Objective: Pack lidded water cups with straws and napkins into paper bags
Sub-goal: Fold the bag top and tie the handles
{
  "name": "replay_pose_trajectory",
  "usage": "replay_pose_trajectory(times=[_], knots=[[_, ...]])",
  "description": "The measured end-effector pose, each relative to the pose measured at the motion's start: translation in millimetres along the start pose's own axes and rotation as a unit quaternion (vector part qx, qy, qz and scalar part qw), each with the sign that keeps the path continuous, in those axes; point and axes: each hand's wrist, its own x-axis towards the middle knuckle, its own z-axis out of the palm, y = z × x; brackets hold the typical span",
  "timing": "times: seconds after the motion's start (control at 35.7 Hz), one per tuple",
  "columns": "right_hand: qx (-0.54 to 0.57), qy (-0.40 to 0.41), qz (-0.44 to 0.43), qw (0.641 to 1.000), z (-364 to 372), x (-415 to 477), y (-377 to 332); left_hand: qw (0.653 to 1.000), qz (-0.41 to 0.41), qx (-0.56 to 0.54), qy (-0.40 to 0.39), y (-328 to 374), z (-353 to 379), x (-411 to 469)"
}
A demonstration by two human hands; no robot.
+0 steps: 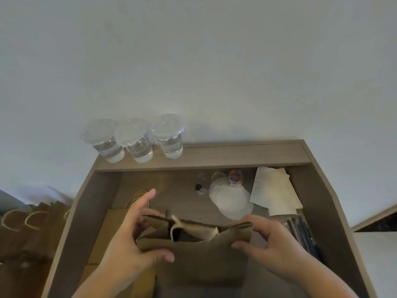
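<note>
1. The left grip (137,239) and right grip (272,244) are each pinching the rim of the paper bag (197,259), holding it on the tabletop (178,190).
2. Three lidded water cups (133,140) are standing on the back ledge (236,155), well apart from it (napkins (272,190) and straws (305,231) lying at right).
3. The mouth is gaping narrowly, so a lowered cup could snag the rim and tip.

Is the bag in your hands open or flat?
Open: left hand and right hand hold the brown paper bag, mouth spread, interior showing.

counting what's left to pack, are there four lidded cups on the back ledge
No, only three lidded cups stand in a row on the ledge.
</note>
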Motion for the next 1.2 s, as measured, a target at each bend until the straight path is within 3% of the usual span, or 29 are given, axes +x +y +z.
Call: replay_pose_trajectory(times=[0.11, 0.22, 0.28, 0.31, 0.34, 0.39, 0.45, 0.5, 0.76, 1.01, 1.2], knots=[[0.058, -0.038, 0.007, 0.998, -0.8, 10.0, 0.7, 0.999, 0.004, -0.044, -0.022, 1.9, -4.2, 9.6], [0.191, -0.197, -0.024, 0.961, -24.5, 23.9, 14.8, 0.995, 0.02, -0.082, 0.044, -6.1, 1.3, 13.5], [0.317, -0.206, -0.003, 0.926, -33.8, 36.8, 26.0, 0.994, 0.023, -0.086, 0.056, -8.2, 5.0, 12.7], [0.341, -0.17, 0.032, 0.924, -36.1, 46.8, 34.1, 0.995, 0.025, -0.085, 0.055, -8.7, 6.2, 12.1], [0.314, -0.105, 0.073, 0.941, -36.7, 59.3, 44.9, 0.995, 0.024, -0.088, 0.049, -9.5, 7.2, 11.7], [0.138, 0.04, 0.138, 0.98, -34.0, 92.2, 64.2, 0.996, 0.027, -0.085, 0.031, -8.8, 8.2, 11.8], [-0.026, 0.155, 0.176, 0.972, -28.6, 123.8, 76.8, 0.997, 0.039, -0.068, 0.011, -6.5, 7.2, 12.3], [-0.061, 0.215, 0.179, 0.958, -25.0, 148.6, 85.2, 0.998, 0.035, -0.061, -0.002, -2.7, 3.5, 11.8], [-0.213, 0.217, 0.234, 0.923, -25.4, 204.4, 101.2, 0.999, 0.032, -0.021, -0.014, -1.2, -11.6, 5.6], [-0.326, 0.182, 0.208, 0.904, -25.5, 210.2, 97.7, 0.999, 0.049, -0.015, -0.006, -7.8, -12.7, 4.1], [-0.33, 0.181, 0.183, 0.909, -26.7, 206.9, 100.2, 0.997, 0.072, 0.008, 0.007, -8.9, -14.5, 7.4]])
